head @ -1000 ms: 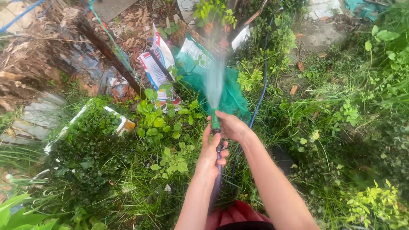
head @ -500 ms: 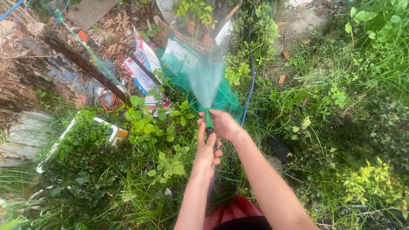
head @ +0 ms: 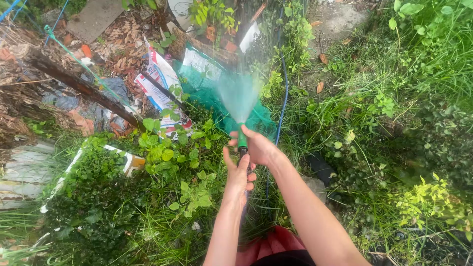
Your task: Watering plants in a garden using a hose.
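Two hands share one hose (head: 243,153). Left of it, a pale trough (head: 129,160) holds leafy plants. The left hand (head: 238,178) wraps its fingers around the dark tube; the right hand (head: 259,148) pinches the green nozzle (head: 242,138), fanning spray (head: 240,96) over crumpled green netting (head: 217,101) beyond the hose.

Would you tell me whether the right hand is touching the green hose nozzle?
Touching. The head view shows the right hand wrapped round the green hose nozzle, with no gap.
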